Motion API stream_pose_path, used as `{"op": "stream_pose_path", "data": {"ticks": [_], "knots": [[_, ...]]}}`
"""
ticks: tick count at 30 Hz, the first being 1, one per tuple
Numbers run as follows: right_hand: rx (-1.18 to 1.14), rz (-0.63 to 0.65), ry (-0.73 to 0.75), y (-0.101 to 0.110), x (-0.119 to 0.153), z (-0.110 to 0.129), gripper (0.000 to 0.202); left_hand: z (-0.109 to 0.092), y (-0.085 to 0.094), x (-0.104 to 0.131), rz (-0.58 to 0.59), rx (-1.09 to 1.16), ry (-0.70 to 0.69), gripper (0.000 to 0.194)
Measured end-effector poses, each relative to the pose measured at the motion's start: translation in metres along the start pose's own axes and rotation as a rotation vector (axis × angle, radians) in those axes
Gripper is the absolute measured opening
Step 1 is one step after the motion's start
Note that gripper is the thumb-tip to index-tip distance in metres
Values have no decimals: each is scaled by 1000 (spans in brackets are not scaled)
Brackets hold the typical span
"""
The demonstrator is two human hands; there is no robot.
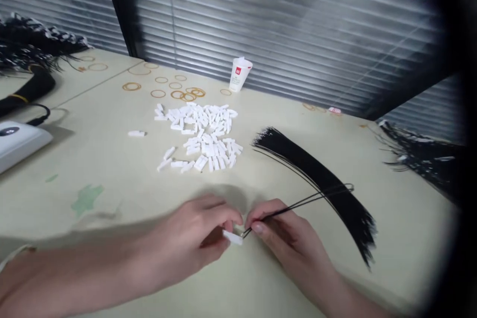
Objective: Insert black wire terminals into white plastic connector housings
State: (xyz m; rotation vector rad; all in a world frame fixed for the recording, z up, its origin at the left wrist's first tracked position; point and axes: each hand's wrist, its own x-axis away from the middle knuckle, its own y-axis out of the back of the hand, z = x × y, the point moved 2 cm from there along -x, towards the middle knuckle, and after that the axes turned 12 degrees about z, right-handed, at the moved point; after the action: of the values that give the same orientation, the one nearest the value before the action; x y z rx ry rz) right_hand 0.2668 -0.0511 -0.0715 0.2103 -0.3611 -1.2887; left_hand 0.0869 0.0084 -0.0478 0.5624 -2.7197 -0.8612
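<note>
My left hand (pixel 203 231) is closed on a small white plastic connector housing (pixel 232 237), which sticks out from its fingertips. Pinched between the thumb and fingers of my right hand (pixel 286 238) is a looped black wire (pixel 303 202). Its two ends meet the right side of the housing; whether they are inside it I cannot tell. The loop reaches up and right, over a thick bundle of black wires (pixel 320 169) lying on the table. Beyond my hands lies a loose heap of white connector housings (pixel 212 146).
A white paper cup (pixel 240 75) stands near the window blinds, with several rubber bands (pixel 188 93) left of it. At left are a white device (pixel 24 141) with a cable and a banded black bundle (pixel 28 89). More black wires (pixel 425 159) lie at the right edge.
</note>
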Motion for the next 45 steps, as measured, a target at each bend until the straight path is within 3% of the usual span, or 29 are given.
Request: {"op": "stream_pose_path", "data": {"ticks": [6,20,33,38,45], "knots": [[80,48,-3,-3,2,4,12,3,0,2,7,-40,-59,22],[267,-139,153,3,5,14,9,-4,4,2,11,-133,-84,17],[324,-82,260,3,8,15,15,-3,2,2,29,-115,-48,17],[320,22,307,0,12,14,21,-5,3,0,52,-131,-60,18],[290,41,232,-3,9,15,15,-3,2,2,54,-111,-45,16]]}}
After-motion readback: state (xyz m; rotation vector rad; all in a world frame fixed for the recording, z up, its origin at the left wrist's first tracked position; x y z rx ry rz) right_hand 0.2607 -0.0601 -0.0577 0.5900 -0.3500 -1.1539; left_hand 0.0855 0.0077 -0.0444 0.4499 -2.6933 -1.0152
